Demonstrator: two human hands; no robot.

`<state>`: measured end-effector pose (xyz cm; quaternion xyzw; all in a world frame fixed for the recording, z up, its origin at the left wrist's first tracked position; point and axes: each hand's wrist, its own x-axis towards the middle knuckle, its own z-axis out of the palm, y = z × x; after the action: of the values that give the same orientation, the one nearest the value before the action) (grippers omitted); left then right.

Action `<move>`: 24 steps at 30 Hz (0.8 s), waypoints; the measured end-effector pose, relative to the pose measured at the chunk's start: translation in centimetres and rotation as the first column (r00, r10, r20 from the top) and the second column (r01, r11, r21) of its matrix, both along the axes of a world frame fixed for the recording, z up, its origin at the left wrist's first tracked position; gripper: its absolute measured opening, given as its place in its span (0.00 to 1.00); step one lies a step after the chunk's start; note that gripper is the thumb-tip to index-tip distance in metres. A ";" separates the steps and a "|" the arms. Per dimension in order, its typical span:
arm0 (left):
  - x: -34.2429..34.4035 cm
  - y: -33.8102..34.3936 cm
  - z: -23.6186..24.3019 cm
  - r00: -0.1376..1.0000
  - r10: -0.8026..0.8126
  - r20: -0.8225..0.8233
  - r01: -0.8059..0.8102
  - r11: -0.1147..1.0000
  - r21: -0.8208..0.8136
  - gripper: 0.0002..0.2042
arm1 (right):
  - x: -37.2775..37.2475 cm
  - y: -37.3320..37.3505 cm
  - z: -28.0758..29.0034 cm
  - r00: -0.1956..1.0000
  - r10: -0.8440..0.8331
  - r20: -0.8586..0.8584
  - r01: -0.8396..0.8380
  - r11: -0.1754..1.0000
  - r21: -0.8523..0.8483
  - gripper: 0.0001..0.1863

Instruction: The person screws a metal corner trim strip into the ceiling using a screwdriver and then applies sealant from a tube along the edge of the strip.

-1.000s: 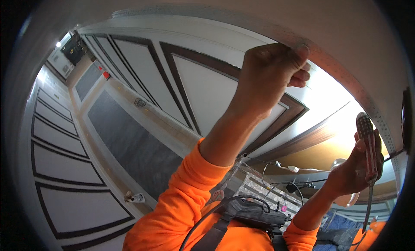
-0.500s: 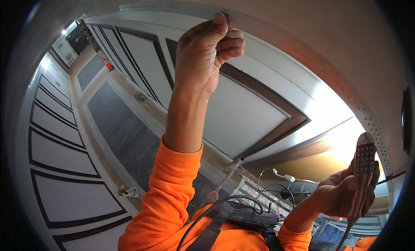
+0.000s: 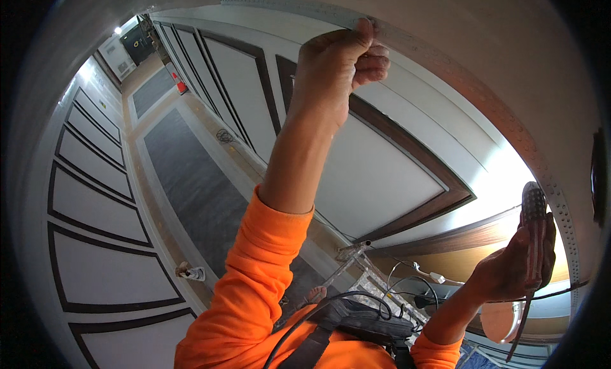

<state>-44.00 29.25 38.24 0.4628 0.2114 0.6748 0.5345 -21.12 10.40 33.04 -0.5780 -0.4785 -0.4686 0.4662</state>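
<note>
Overhead, a long curved corner bead [image 3: 468,83] with small holes runs along the ceiling edge. My left hand [image 3: 337,67] is raised to it, thumb and finger pinched at its edge, the other fingers curled; whitish dust marks the skin. My right hand [image 3: 515,264], lower right, is closed around a rounded, elongated tool [image 3: 534,232] with a star-and-stripe pattern. The tool stands upright, its rounded end up beside the bead's right stretch. A thin dark strap or cord [image 3: 520,327] hangs below it. The tool's working part cannot be made out.
Below lies a corridor with a dark floor strip [image 3: 191,184] and framed wall panels [image 3: 108,264]. A metal scaffold or ladder frame [image 3: 366,267] stands beneath me. A black bag [image 3: 356,324] with cables is at my body. An orange cone [image 3: 179,83] stands far off.
The view has shifted, so the corridor and bead sit further right. My left hand stays pinched at the bead. My right hand has turned the tool slightly and raised it a little.
</note>
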 end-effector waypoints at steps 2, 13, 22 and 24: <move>-1.0 0.6 -0.2 1.000 0.008 -0.004 -0.008 0.998 0.058 0.10 | -0.7 -0.1 0.0 0.999 -0.034 -0.017 0.034 0.999 -0.006 0.12; -3.4 1.6 -0.1 1.000 0.021 -0.019 -0.021 0.999 0.025 0.16 | 4.8 -3.6 1.3 0.928 0.372 0.017 -0.343 0.834 0.432 0.20; -2.3 1.9 -0.4 0.991 0.132 0.019 -0.132 0.991 0.005 0.16 | 3.8 -2.0 2.2 0.961 0.265 0.073 -0.274 0.896 0.350 0.23; -0.7 1.1 -0.6 0.979 0.195 0.054 -0.195 0.981 0.003 0.16 | 3.8 -2.0 2.1 0.977 0.191 0.095 -0.212 0.924 0.320 0.24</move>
<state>-44.71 30.35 37.62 0.4239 0.2387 0.7369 0.4695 -17.29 8.42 35.11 -0.4253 -0.4649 -0.5091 0.5864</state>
